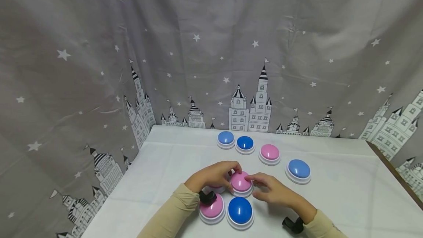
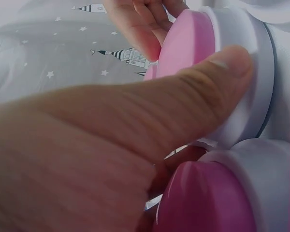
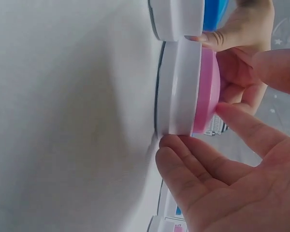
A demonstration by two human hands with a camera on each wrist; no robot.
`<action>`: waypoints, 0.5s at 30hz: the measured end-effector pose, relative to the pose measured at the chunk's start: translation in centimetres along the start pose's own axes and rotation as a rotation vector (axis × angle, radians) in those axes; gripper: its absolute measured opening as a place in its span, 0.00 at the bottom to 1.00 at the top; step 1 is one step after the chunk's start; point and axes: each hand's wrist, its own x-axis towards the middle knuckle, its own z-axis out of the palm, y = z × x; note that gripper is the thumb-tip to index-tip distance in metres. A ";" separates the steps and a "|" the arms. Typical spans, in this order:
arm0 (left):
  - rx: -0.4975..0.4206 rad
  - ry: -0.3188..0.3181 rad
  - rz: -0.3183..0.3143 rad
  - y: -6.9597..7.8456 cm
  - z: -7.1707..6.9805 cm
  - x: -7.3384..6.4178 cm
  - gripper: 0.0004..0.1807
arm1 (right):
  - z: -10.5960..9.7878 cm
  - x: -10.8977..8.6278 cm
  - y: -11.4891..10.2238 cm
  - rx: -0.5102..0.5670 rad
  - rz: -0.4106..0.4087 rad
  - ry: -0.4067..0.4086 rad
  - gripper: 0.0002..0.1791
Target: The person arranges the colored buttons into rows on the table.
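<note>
A pink push button [image 1: 240, 182] with a round white base stands on the white table between both hands. My left hand [image 1: 213, 175] grips it from the left, the thumb [image 2: 217, 79] against the white base and the fingers round the far side. From the right, my right hand [image 1: 272, 191] touches the same button with its fingers nearly straight, fingertips [image 3: 170, 142] at the base and one at the pink dome. A second pink button [image 2: 203, 198] sits beside it, mostly hidden under my left hand in the head view. Nearer me are a pink button [image 1: 212, 208] and a dark blue button [image 1: 240, 210].
Behind the hands stand a light blue button [image 1: 226, 137], a dark blue one [image 1: 245, 143] and a pink one [image 1: 270, 152]. Another light blue button [image 1: 299, 169] is to the right. A grey curtain [image 1: 211, 28] with castles and stars hangs behind the table [image 1: 343, 179].
</note>
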 end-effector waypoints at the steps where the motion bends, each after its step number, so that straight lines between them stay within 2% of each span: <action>1: 0.000 -0.002 -0.005 0.0 0.0 0.0 0.31 | 0.1 0.0 0.0 -0.005 -0.001 -0.001 0.26; 15: -0.014 -0.015 -0.030 0.4 -0.1 0.2 0.33 | -0.2 -0.2 0.0 -0.058 0.016 -0.019 0.29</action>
